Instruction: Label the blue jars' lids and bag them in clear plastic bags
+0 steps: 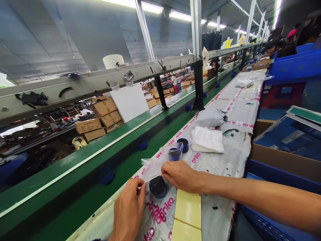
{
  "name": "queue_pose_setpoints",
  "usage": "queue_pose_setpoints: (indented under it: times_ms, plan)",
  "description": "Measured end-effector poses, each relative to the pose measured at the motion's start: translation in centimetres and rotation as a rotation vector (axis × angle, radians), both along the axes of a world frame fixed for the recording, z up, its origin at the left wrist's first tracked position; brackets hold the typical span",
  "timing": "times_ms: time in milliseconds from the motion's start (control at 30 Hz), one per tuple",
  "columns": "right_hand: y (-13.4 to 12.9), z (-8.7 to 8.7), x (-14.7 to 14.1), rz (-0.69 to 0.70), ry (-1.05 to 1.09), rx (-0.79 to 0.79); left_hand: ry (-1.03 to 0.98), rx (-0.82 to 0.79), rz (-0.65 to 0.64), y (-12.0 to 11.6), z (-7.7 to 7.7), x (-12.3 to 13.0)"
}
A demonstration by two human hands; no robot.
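My left hand (129, 207) is at the lower middle, thumb and fingers pinched at the near edge of a clear plastic bag (151, 169). Across from it my right hand (182, 175) comes in from the right, its fingers closed on the bag's other side. Just below the stretched film, between both hands, stands a round blue jar with a black top (157, 187). Behind the right hand is a blue cup-like piece (175, 153), partly covered by clear film. A similar blue piece (183, 144) stands beside it. Yellow label sheets (188, 209) lie below the right wrist.
A folded white cloth or stack of bags (207, 139) and a plastic bundle (210, 117) lie farther along the wrapped bench (235, 154). Left of it runs a green conveyor (125, 167) carrying several blue pieces. A cardboard box (286, 157) with blue sheets stands right.
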State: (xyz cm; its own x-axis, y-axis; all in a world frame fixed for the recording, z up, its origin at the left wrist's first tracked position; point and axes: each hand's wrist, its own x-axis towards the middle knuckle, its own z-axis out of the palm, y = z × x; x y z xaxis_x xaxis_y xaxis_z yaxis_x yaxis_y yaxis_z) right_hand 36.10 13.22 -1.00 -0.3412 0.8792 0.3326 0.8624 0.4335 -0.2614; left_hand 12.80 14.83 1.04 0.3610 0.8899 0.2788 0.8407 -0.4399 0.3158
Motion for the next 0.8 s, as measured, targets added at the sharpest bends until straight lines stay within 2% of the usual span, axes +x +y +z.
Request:
queue_pose_setpoints:
  times_ms: [167, 233, 300, 400, 600, 700, 800]
  plan:
    - [-1.2, -0.5, 0.9, 0.141, -0.065, 0.09, 0.016, -0.003, -0.198, -1.2, -0.3, -1.2]
    - [-1.5, -1.0, 1.2, 0.187, -0.138, 0.116, 0.1, 0.028, -0.281, -1.4, -0.4, -1.4]
    - [-1.7, -1.5, 1.3, 0.238, -0.222, 0.125, 0.222, 0.043, -0.311, -1.5, -0.7, -1.4]
    - [-1.7, -1.9, 1.1, 0.272, -0.314, 0.136, 0.334, 0.028, -0.29, -1.2, -1.4, -0.8]
    - [-1.0, -0.9, -0.1, 0.233, -0.33, 0.135, 0.289, -0.048, -0.253, -0.2, -1.3, 0.5]
    - [-1.0, 0.2, 0.1, 0.226, -0.237, 0.001, 0.241, -0.089, -0.258, -0.3, -0.9, 0.3]
    - [-1.5, 0.8, 0.7, 0.1, -0.032, -0.187, 0.111, -0.199, -0.191, -0.6, -0.7, 0.0]
